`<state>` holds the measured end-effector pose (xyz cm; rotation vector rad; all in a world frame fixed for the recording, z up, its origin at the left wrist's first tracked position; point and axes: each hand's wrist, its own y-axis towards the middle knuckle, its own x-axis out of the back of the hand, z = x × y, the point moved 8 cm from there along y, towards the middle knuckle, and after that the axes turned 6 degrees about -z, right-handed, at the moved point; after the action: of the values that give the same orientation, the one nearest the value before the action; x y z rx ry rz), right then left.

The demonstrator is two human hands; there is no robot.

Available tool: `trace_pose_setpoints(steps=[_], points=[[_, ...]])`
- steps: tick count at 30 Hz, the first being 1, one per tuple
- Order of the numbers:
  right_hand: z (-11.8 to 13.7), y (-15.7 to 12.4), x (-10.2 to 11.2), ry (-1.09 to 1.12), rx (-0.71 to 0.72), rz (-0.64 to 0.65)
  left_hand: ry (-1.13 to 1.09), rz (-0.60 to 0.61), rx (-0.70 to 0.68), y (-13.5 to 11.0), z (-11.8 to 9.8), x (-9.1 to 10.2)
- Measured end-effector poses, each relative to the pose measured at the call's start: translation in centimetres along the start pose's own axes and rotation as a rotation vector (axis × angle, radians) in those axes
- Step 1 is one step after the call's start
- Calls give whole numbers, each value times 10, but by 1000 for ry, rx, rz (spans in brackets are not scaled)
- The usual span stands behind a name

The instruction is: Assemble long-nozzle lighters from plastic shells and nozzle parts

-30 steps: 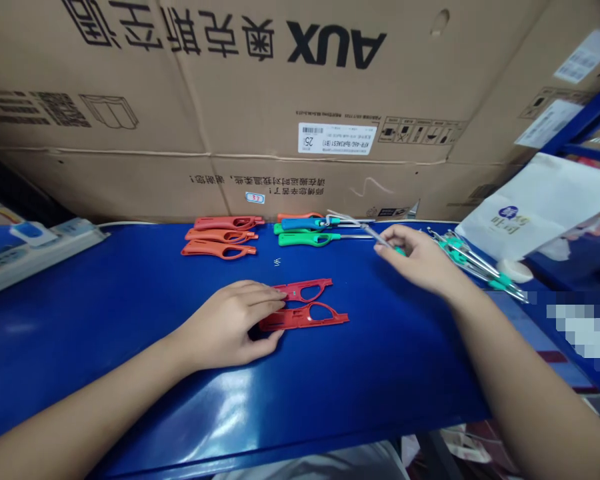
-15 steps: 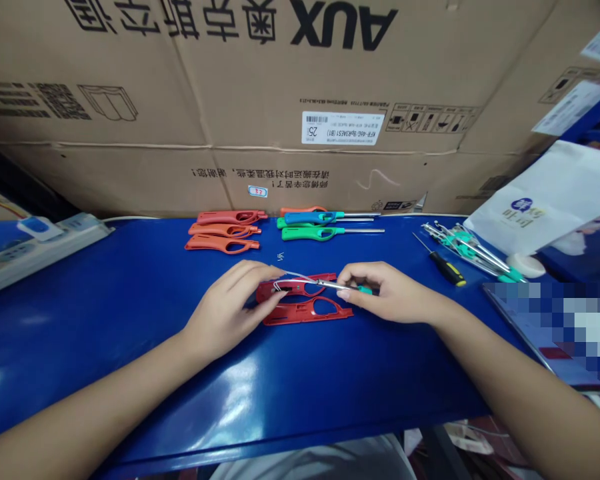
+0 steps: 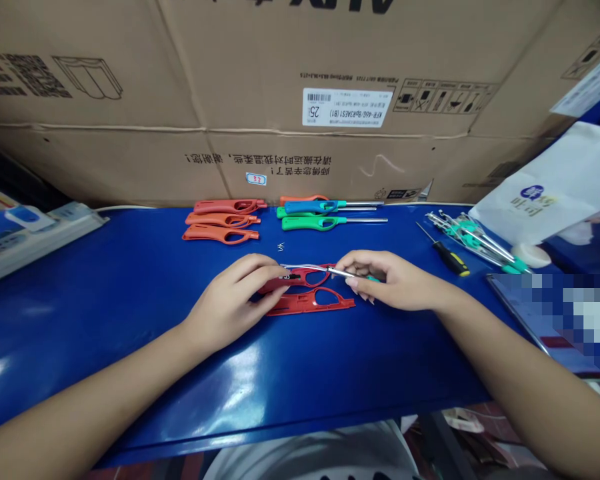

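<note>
My left hand is closed at the fingertips around a small black part, over the upper red lighter shell half. A thin pale wire runs from there to a slim metal lighter tube with a green end. My right hand pinches that tube between thumb and fingers. Just below, the other red shell half lies with its hollow side up, its left end hidden by my left fingers. Several tiny screws lie behind my left hand.
Orange-red lighter handles and assembled lighters with tubes lie along the carton. To the right are a screwdriver, a pile of tube parts and a white bag. A power strip sits at left.
My left fingertips have shifted, and the black part now shows between them. My right hand has tilted the tube slightly and stays close by. The whole view has shifted a little.
</note>
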<state>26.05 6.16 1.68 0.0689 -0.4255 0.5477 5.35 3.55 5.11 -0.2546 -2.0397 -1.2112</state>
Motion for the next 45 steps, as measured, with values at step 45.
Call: trace_pose_setpoints(steps=[45], points=[[-8, -19, 13, -280, 118, -12, -159, 154, 47, 14, -12, -36]])
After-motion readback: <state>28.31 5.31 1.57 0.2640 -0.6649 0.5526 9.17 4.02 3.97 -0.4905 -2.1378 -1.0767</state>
